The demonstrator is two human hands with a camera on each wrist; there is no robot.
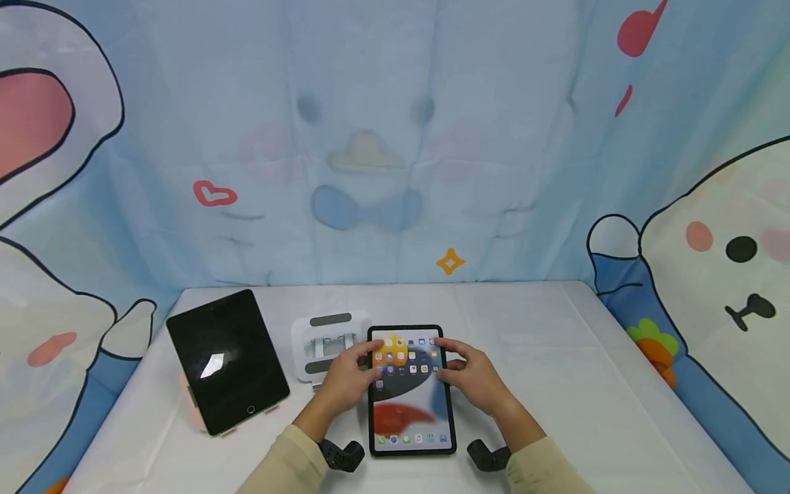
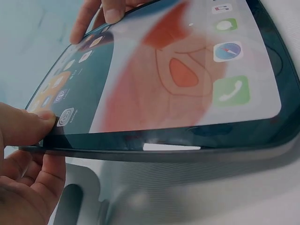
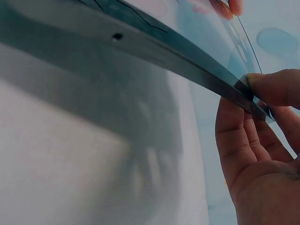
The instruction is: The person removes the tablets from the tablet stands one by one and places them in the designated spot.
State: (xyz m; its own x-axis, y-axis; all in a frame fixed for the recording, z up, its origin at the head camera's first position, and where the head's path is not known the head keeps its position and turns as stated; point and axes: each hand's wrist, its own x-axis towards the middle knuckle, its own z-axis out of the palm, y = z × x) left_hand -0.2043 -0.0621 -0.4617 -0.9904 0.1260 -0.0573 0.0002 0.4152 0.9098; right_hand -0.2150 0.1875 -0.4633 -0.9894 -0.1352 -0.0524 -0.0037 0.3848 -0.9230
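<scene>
Fingers [image 2: 52,176] of the left hand [image 1: 343,379] and right hand [image 1: 478,379] pinch the lit tablet [image 1: 407,398] at opposite side edges, thumbs [image 2: 28,124] on top, forearms [image 1: 520,422] slanting inward over the table [image 1: 574,377].

This looks like a staged corner, though whether in a home or a studio cannot be told: beyond the left hand [image 1: 342,377] and right hand [image 1: 478,377], a pale blue curtain [image 1: 506,137] fills the background, its printed cartoon animal [image 1: 691,295] standing to their right, while a white-clothed bench [image 1: 592,391] spreads beneath them.
</scene>
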